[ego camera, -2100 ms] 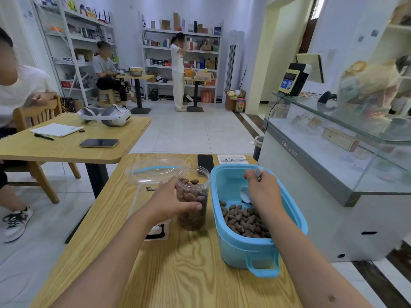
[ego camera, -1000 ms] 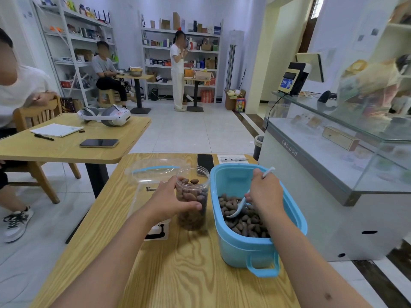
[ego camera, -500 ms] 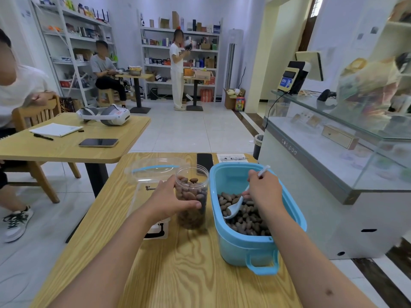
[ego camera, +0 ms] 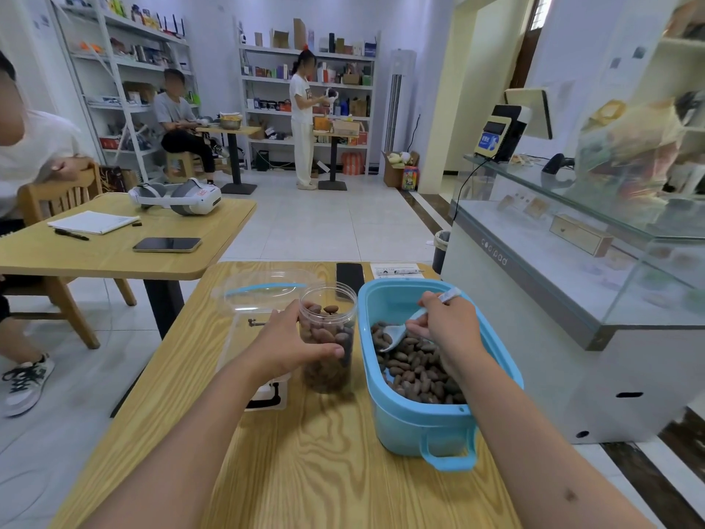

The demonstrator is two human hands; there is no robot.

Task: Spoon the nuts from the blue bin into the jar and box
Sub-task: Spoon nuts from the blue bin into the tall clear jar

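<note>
A blue bin (ego camera: 416, 418) stands on the wooden table (ego camera: 328, 471), partly filled with brown nuts (ego camera: 417, 370). Over the nuts, my right hand (ego camera: 446, 324) grips a white spoon (ego camera: 395, 334) whose bowl lies among them at the bin's left side. Left of the bin stands a clear jar (ego camera: 329, 343), open at the top and nearly full of nuts. My left hand (ego camera: 290, 339) holds the jar, thumb across its front. A clear plastic box (ego camera: 255, 315) sits just left of the jar, behind my left hand.
A black phone (ego camera: 349, 277) and a paper slip (ego camera: 396, 269) lie at the table's far edge. A glass counter (ego camera: 572, 284) runs close along the right. Another table (ego camera: 114, 253) with a headset, phone and notebook stands at the left; several people are in the room.
My right hand brought the spoon down from the bin's far end into the nuts and swept its bowl toward the bin's left side. My left hand stayed on the jar.
</note>
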